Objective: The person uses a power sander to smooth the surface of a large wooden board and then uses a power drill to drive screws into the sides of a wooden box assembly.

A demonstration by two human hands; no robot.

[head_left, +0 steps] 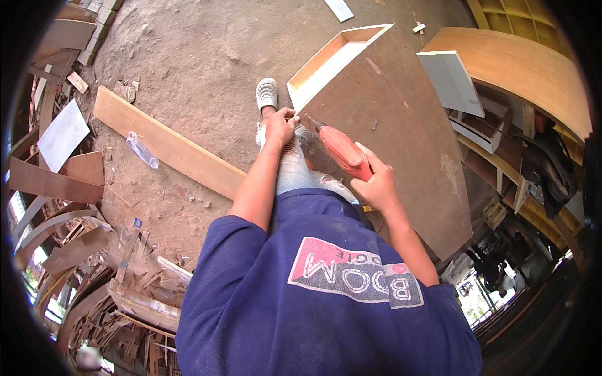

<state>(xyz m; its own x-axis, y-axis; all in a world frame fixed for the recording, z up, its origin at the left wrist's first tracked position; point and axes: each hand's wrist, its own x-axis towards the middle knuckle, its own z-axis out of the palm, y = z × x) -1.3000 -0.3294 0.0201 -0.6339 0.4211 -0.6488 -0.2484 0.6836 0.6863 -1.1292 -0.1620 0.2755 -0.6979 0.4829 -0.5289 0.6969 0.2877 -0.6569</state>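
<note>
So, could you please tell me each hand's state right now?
Left hand: at the corner of the wooden box; whether it pinches anything cannot be told.
Right hand: closed around the red power drill.

We see an orange-red drill (343, 150) and a brown wooden panel (401, 138), faintly streaked paler, at right. Near us, a navy shirt (301, 332) bears a pink-and-grey print (354, 276) edged in white; the jeans (293, 169) are pale blue. At left we find a tan plank (182, 147), and, far right, yellow shelving (523, 28).
</note>
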